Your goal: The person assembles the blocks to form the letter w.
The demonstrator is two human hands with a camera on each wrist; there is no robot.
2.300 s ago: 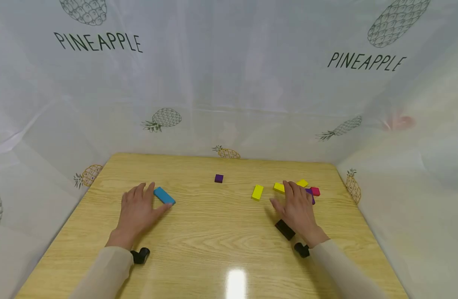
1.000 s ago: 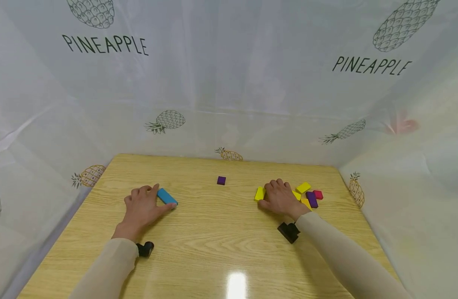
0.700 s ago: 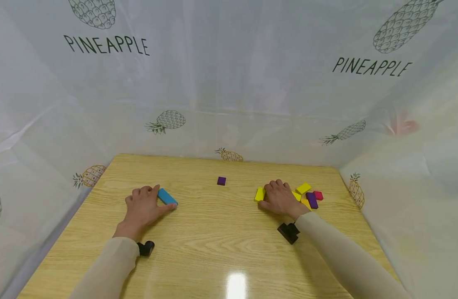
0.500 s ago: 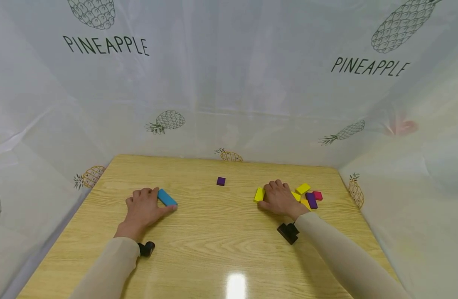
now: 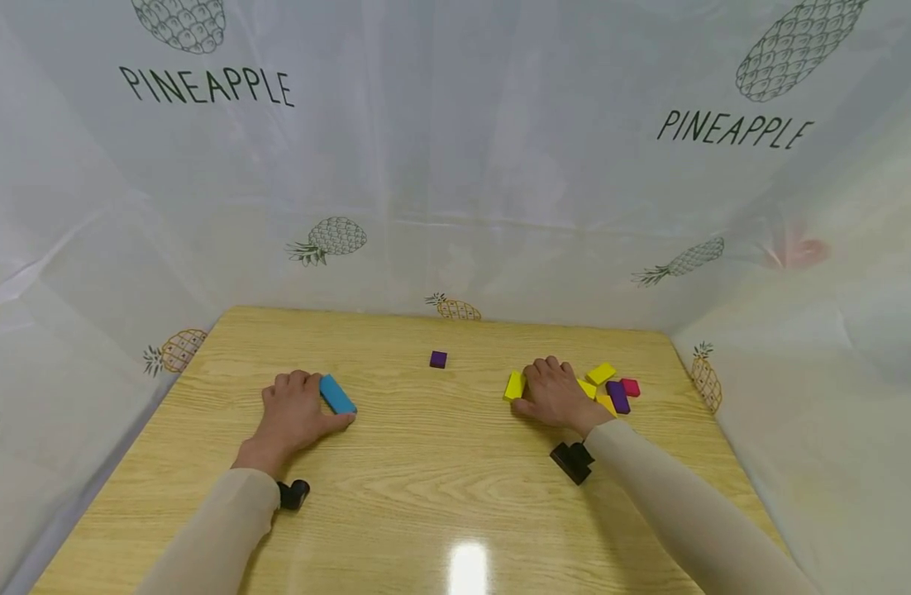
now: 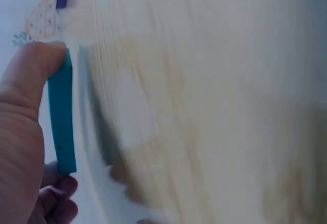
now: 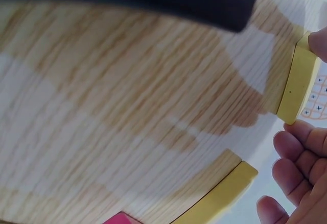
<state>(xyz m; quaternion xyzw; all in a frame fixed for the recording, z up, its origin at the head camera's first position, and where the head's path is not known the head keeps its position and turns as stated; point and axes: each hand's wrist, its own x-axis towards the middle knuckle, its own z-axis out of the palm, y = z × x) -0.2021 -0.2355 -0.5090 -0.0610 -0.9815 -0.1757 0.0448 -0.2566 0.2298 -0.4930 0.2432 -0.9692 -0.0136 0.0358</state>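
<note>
At the left of the table, my left hand (image 5: pixel 295 413) pinches a blue block (image 5: pixel 338 395) end to end. In the left wrist view, the thumb presses one short end of this blue block (image 6: pixel 62 114) and a fingertip the other. My right hand (image 5: pixel 555 395) pinches a yellow block (image 5: pixel 514 386) the same way at centre right. The right wrist view shows this yellow block (image 7: pixel 299 78) between thumb and index fingertip, the other fingers curled beside it. Between the two hands, farther back, sits a small dark purple block (image 5: pixel 438 359).
Beside the right hand lie more blocks: a yellow block (image 5: pixel 600 374), an orange-yellow one (image 5: pixel 607 404), a purple one (image 5: pixel 617 397) and a pink one (image 5: pixel 630 387). A black block (image 5: pixel 567 468) lies under the right wrist's camera. A pineapple-print curtain (image 5: pixel 455 165) surrounds the wooden table (image 5: pixel 411 479).
My right hand has moved left from over the right-hand blocks and taken hold of the separate yellow block. The left hand has drawn slightly right, and the blue block has turned a little.
</note>
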